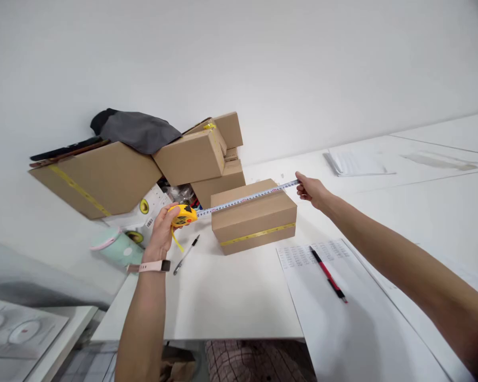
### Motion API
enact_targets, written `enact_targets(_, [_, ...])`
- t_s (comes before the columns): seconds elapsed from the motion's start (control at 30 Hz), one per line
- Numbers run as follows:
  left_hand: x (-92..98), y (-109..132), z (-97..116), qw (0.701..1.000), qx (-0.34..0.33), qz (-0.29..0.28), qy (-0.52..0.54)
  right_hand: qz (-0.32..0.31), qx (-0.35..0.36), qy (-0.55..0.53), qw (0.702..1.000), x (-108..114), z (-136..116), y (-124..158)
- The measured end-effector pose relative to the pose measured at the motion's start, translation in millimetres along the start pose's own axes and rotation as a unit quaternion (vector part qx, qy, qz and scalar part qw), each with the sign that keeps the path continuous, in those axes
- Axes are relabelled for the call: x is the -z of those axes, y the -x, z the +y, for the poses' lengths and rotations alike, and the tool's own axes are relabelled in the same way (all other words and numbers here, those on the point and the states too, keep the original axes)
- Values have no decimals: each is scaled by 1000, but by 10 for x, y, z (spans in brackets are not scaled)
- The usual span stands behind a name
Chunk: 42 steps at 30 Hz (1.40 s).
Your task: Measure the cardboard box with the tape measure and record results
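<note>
Nearest: the two forearms. Left forearm (143, 318) comes in front-left of the taped carton (253, 223), right forearm (386, 257) from its right.

Biggest to smallest:
- White table (223, 313), runs under the carton and off to its right.
- Box pile (189, 156), behind-left of the carton, with a grey cloth (137, 130) draped on top.
- Paper sheet (322, 318), front-right of the carton. Rows of small marks at the top end only, too small to read.
- Carton itself: flat on the table, yellow tape strip along the near side.
- Left hand (161, 228), off the carton's left end, fingers wrapped round the tape measure case (182, 216).
- Right hand (310, 188), past the carton's right end, pinching the end of the tape blade (247, 200).
- Red-and-black pen (327, 274) on the sheet, front-right of the carton. Thin pen (186, 254) on the table, front-left of it.

Status, my read: mid-measure. Done: blade is out and lies along the carton's top, overshooting both ends. Can't tell if it touches the cardboard. Left: blade end not lined up with a carton edge, so doubt it's a final reading. No pen in hand, so nothing's getting written down.
</note>
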<state>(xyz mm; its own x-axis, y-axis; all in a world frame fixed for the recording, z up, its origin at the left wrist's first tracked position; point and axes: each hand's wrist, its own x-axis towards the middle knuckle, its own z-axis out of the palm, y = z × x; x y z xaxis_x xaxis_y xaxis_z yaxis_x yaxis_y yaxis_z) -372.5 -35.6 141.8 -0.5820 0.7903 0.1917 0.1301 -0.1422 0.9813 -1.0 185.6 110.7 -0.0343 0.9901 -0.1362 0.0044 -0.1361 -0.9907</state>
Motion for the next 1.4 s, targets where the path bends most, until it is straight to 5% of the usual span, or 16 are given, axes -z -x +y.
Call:
enact_targets(0.27, [235, -325, -324, 1000, 15, 8, -18, -30, -6, 121, 992, -337, 255, -95])
enact_targets(0.6, [-11, -284, -391, 996, 17, -76, -41, -115, -28, 174, 978, -456, 207, 37])
enact_targets(0.8, [32, -271, -393, 994, 17, -99, -50, -108, 3, 230, 967, -436, 211, -46])
enact_targets(0.9, [37, -247, -384, 992, 13, -113, -61, -80, 50, 348, 933, -454, 151, -71])
enact_targets(1.07, [26, -151, -310, 988, -9, -119, -94, -42, 92, 473, 875, -521, 35, -73])
enact_targets(1.27, [-115, 97, -78, 984, -47, -78, -156, -87, 89, 431, 894, -526, -20, -120])
enact_targets(1.4, [-170, 534, 104, 980, -40, -85, -174, -138, 111, 356, 917, -416, -171, -140])
